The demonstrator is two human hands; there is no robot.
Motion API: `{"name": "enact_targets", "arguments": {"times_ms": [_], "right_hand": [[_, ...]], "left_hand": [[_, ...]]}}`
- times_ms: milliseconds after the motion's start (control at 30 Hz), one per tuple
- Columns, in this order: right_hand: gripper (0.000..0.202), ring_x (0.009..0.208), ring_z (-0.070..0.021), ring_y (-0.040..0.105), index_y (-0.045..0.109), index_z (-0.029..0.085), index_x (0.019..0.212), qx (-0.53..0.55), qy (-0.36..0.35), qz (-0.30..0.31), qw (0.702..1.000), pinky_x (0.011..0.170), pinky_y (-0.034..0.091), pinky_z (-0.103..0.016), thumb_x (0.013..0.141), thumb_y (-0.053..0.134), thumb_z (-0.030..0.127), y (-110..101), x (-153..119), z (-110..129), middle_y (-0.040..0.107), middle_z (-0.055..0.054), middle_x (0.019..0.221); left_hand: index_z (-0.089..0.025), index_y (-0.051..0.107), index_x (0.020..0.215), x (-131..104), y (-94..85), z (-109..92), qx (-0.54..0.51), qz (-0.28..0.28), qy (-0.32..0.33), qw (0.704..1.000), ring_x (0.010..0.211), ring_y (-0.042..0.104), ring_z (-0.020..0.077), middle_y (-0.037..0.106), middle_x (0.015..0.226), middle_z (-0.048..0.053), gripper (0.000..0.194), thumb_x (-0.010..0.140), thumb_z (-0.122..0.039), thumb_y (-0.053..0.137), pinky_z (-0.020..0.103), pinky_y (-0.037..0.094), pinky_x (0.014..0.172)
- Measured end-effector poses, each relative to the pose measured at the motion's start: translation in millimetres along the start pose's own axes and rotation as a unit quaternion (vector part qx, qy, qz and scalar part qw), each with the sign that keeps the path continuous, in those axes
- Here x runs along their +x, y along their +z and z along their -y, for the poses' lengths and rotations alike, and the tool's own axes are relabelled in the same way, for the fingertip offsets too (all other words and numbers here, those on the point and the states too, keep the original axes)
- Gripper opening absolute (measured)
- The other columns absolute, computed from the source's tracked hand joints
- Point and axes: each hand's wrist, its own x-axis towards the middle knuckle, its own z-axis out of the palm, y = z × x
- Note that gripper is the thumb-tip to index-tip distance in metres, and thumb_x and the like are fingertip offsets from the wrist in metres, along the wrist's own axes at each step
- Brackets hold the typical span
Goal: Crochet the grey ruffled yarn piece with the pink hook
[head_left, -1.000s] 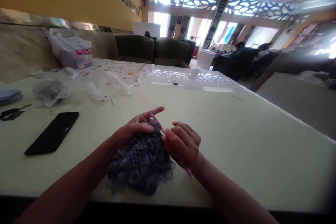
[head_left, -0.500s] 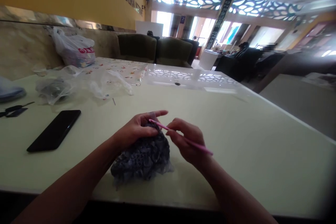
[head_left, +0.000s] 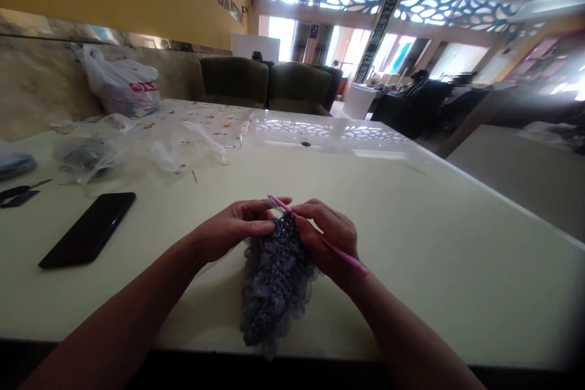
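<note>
Dark grey, ruffled crochet work (head_left: pixel 276 280) hangs below both hands, its lower end near the table's front edge. My left hand (head_left: pixel 242 222) pinches its top edge between thumb and fingers, with a pale strand by the forefinger. My right hand (head_left: pixel 329 233) is closed round a pink crochet hook (head_left: pixel 342 254). The hook's tip points up and left, at the left forefinger above the work. The right fingertips are close against the work's upper right edge.
On the white table (head_left: pixel 434 256), a black phone (head_left: pixel 89 230) lies at left, with keys (head_left: pixel 18 192) beyond it. Clear plastic bags (head_left: pixel 187 146) and a filled white carrier bag (head_left: pixel 130 85) stand farther back. Armchairs (head_left: pixel 299 88) are behind the table.
The grey work has swung from lying slanted to the left to hanging nearly straight down. My right hand has come closer to my left, and the hook tip has moved slightly up and right.
</note>
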Motion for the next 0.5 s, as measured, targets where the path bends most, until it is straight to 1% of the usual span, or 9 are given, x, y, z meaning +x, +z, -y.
{"name": "enact_targets", "arguments": {"times_ms": [100,167,233,400,500], "right_hand": [[0.013,0.07,-0.0104,0.064,0.067,0.02,0.093,0.036,0.035,0.025,0.998,0.063,0.049,-0.021,0.094,0.054,0.016,-5.0,3.4,-0.2,0.071,-0.001,0.084],[0.015,0.069,-0.0106,0.064,0.068,0.019,0.092,0.066,0.061,0.058,0.994,0.061,0.049,-0.02,0.094,0.053,0.017,-9.5,6.1,-1.2,0.07,-0.001,0.081],[0.017,0.071,-0.0117,0.065,0.069,0.018,0.092,0.095,0.081,0.094,0.988,0.063,0.049,-0.021,0.095,0.052,0.018,-14.1,8.8,-2.5,0.07,-0.001,0.08],[0.022,0.079,-0.0127,0.068,0.07,0.016,0.095,0.144,0.096,0.161,0.972,0.071,0.052,-0.023,0.097,0.048,0.017,-23.6,14.2,-3.8,0.072,-0.003,0.086],[0.024,0.082,-0.0134,0.069,0.07,0.015,0.099,0.155,0.093,0.195,0.964,0.074,0.053,-0.024,0.098,0.046,0.018,-27.6,15.7,-3.4,0.073,-0.004,0.089]], "left_hand": [[-0.026,0.076,0.11,-0.3,-1.2,-4.1,-0.053,-0.022,-0.02,0.998,0.1,0.064,0.0198,0.075,0.102,0.003,0.037,0.074,-0.022,0.078,0.031,0.043,0.094],[-0.024,0.076,0.11,-0.9,-3.0,-7.7,-0.059,-0.039,-0.023,0.997,0.095,0.064,0.0182,0.075,0.099,0.003,0.039,0.072,-0.018,0.078,0.029,0.043,0.091],[-0.022,0.076,0.111,-1.7,-4.8,-10.8,-0.06,-0.046,-0.023,0.997,0.094,0.064,0.018,0.075,0.099,0.004,0.041,0.07,-0.017,0.077,0.028,0.043,0.089],[-0.02,0.073,0.118,-3.8,-5.6,-13.8,-0.063,-0.03,-0.016,0.997,0.085,0.063,0.0159,0.072,0.088,0.002,0.05,0.068,-0.018,0.073,0.025,0.045,0.081],[-0.019,0.072,0.119,-4.9,-4.7,-14.1,-0.07,-0.006,-0.013,0.997,0.082,0.062,0.0154,0.069,0.086,0.002,0.051,0.068,-0.018,0.07,0.025,0.046,0.077]]}}
